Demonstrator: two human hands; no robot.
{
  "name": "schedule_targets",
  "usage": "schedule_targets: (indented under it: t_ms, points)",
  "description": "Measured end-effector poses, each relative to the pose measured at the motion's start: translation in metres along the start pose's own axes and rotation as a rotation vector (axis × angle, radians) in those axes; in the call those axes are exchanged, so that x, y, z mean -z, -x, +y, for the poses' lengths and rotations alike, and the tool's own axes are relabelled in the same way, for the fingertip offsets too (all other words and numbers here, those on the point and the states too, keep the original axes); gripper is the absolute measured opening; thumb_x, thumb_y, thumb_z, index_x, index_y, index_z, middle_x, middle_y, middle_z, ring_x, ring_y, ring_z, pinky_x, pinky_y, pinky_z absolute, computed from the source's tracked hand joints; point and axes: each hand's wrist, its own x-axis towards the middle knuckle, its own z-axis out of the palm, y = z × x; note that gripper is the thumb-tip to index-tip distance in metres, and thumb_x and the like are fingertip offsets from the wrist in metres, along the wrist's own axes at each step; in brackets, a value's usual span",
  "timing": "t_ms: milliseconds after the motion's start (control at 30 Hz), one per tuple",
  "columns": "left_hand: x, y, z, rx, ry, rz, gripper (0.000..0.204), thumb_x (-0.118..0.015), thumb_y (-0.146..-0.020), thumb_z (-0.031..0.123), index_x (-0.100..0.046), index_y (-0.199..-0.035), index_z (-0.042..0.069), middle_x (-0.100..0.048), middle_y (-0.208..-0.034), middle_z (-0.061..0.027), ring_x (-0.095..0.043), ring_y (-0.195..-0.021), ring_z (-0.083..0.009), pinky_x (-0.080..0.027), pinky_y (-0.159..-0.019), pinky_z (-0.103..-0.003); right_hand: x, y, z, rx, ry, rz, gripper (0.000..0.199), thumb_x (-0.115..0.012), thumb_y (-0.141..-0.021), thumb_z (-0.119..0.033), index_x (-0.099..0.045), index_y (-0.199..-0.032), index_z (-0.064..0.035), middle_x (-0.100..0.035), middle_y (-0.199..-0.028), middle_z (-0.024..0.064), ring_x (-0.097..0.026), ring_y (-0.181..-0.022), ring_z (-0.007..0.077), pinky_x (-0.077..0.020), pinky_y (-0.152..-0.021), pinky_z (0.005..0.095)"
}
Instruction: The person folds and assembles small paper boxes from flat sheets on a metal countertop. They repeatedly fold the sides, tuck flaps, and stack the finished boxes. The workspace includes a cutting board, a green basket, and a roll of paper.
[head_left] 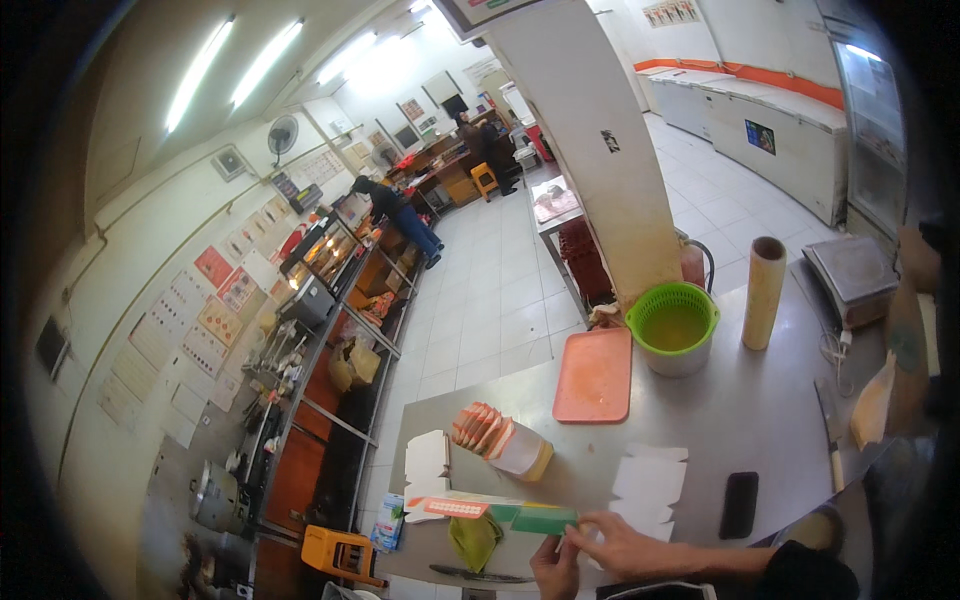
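Note:
Both my hands are at the near edge of the metal table [580,480]. They grip the right end of a folding carton [545,519], printed green, orange and white and seen nearly edge-on. My left hand [556,570] has its fingers closed at the carton's lower corner. My right hand [622,547] pinches the same end from the right. Just beyond the carton stands a row of folded orange-and-white cartons [500,440]. White unfolded carton blanks [648,488] lie beyond my right hand, with another white blank [427,458] at the left. A yellow-green cloth [474,543] lies below the carton.
A black phone [739,505] and a knife [832,440] lie to the right. Farther back are an orange tray [592,376], a green basket in a white bucket [674,318], an upright tube [764,292] and a scale [850,270]. Left stands a yellow stool [338,553]. Two people work beyond.

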Motion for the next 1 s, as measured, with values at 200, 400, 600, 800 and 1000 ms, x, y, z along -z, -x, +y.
schedule_targets:
  t_ms: [200, 400, 600, 800, 1000]
  points:
    - [-0.019, -0.002, -0.008, 0.003, 0.138, 0.082, 0.02, -0.066, -0.104, 0.012, -0.073, -0.115, -0.003, -0.075, -0.111, -0.01, -0.068, -0.108, -0.0184, -0.054, -0.093, -0.034, 0.008, -0.008, 0.002, 0.016, 0.006, 0.109, 0.06, -0.07, -0.093, -0.02, -0.053, -0.148, -0.0031, -0.061, -0.134, 0.0256, -0.059, -0.131, 0.0428, -0.049, -0.109, 0.0501]
    - [-0.019, -0.006, -0.028, -0.321, 0.091, -0.291, 0.034, -0.073, -0.093, -0.001, -0.063, -0.125, -0.007, -0.055, -0.142, -0.0154, -0.058, -0.131, -0.0245, -0.046, -0.111, -0.039, 0.022, -0.008, 0.009, -0.313, -0.349, 0.104, 0.06, -0.072, -0.097, -0.033, -0.056, -0.147, -0.0022, -0.06, -0.142, 0.0246, -0.068, -0.119, 0.0394, -0.0586, -0.095, 0.0433]
    - [-0.027, -0.032, -0.007, 0.066, 0.604, -0.113, 0.021, -0.065, -0.1, 0.003, -0.062, -0.121, 0.0, -0.068, -0.122, -0.0112, -0.068, -0.112, -0.0241, -0.056, -0.101, -0.039, 0.012, 0.004, 0.028, 0.037, -0.168, 0.212, 0.053, -0.075, -0.095, -0.027, -0.061, -0.14, -0.0037, -0.061, -0.142, 0.0227, -0.07, -0.116, 0.038, -0.0608, -0.09, 0.0425]
    - [-0.046, -0.04, 0.03, 0.101, 0.334, -0.142, 0.04, -0.066, -0.101, 0.001, -0.054, -0.138, 0.001, -0.068, -0.126, -0.0104, -0.069, -0.114, -0.0242, -0.061, -0.095, -0.043, 0.02, 0.016, 0.038, -0.331, -0.352, 0.508, 0.026, -0.079, -0.09, -0.012, -0.074, -0.115, -0.0085, -0.072, -0.113, 0.0174, -0.073, -0.098, 0.0323, -0.0593, -0.078, 0.0408]
    - [-0.053, -0.026, 0.026, 0.062, 0.131, -0.185, 0.05, -0.071, -0.099, 0.004, -0.05, -0.145, -0.001, -0.06, -0.14, -0.0157, -0.061, -0.129, -0.0274, -0.057, -0.106, -0.044, 0.037, 0.008, 0.015, -0.363, -0.419, 0.705, 0.014, -0.079, -0.089, -0.008, -0.074, -0.1, -0.0027, -0.068, -0.095, 0.0124, -0.069, -0.083, 0.026, -0.0552, -0.071, 0.0355]
